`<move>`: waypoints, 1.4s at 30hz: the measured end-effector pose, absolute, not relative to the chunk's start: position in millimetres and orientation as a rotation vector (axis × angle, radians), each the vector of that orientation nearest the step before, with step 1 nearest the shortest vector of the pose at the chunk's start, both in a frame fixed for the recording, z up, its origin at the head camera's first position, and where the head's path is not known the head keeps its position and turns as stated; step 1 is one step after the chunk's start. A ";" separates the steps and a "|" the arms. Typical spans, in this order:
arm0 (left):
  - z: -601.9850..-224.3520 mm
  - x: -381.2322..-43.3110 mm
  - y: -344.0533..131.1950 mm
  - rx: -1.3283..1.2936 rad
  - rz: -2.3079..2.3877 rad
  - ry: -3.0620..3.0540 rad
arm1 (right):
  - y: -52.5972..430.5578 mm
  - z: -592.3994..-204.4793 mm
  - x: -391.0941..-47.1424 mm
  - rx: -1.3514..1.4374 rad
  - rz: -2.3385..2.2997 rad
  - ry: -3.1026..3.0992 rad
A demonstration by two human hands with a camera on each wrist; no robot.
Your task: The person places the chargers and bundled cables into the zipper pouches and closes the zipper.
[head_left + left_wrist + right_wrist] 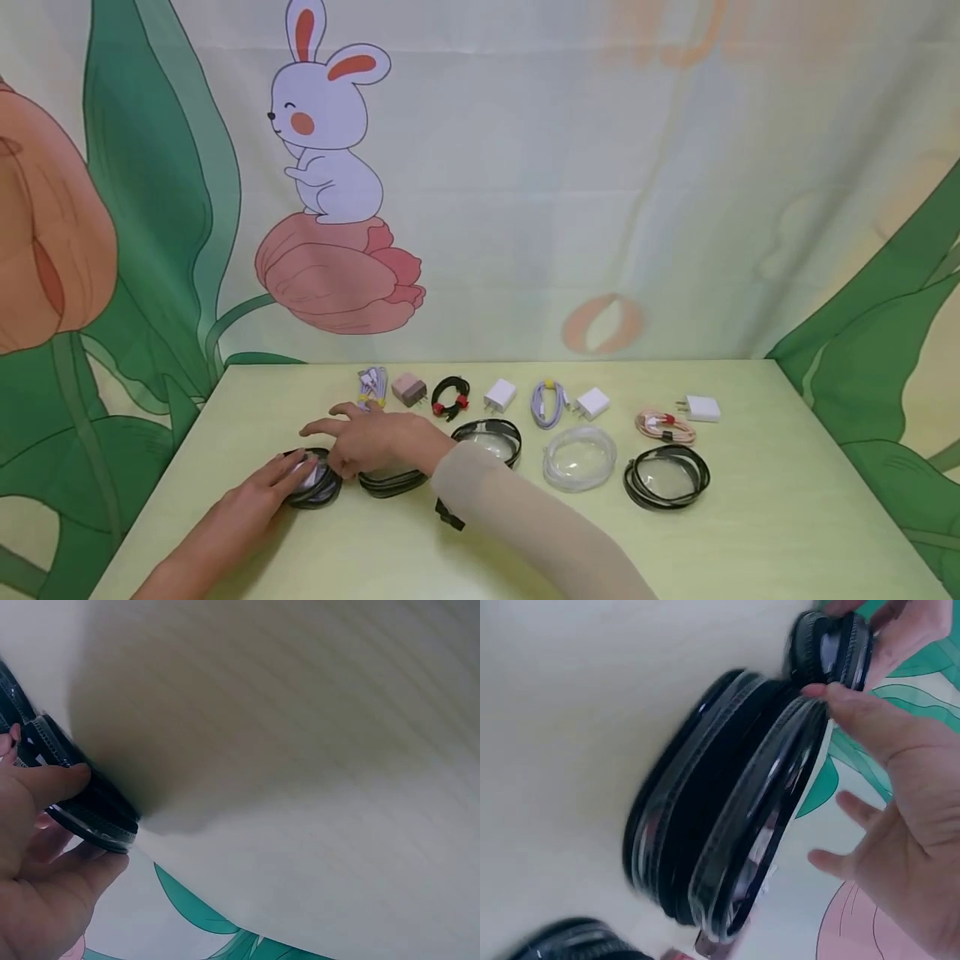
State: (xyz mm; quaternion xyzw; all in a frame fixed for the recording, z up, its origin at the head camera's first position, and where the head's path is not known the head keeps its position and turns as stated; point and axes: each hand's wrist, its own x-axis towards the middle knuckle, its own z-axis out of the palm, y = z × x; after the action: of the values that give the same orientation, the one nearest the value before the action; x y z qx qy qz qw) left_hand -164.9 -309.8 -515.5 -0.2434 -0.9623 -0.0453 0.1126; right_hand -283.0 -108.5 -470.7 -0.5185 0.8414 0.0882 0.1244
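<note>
At the table's left side my left hand (264, 492) grips a small round clear zip pouch with black trim (105, 806), thumb on one face and fingers on the other in the left wrist view. Next to it stands a second black-trimmed clear zip pouch (697, 802). My right hand (378, 437) pinches this pouch's left end between thumb and forefinger, its other fingers spread. In the head view, that hand and its sleeve hide part of the second pouch and of a third black-trimmed pouch (487, 429).
Farther right lie a white-trimmed clear pouch (579, 458) and another black-trimmed one (667, 477). Along the back are a pink charger plug (408, 389), a black coiled cable (451, 397), white plugs (501, 395), a lilac cable (550, 404) and a pink cable (666, 426).
</note>
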 end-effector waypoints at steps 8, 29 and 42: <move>-511.3 -166.3 -308.9 -0.635 -0.076 -2.926 | -113.7 -484.3 -274.1 -1.409 0.199 2.767; -509.7 -180.9 -300.8 -0.817 -0.081 -2.923 | -105.4 -492.9 -257.7 -1.280 0.152 2.879; -516.0 -170.7 -334.0 -1.045 -0.083 -2.781 | -120.6 -510.0 -275.2 -1.219 0.100 2.939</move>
State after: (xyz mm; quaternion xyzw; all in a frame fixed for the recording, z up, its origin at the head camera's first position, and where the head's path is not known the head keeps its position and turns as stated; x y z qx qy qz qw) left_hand -170.7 -334.0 -516.0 -0.3504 -0.9324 -0.0278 0.0847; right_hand -275.2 -120.6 -510.0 -0.3828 0.9231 0.0315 -0.0209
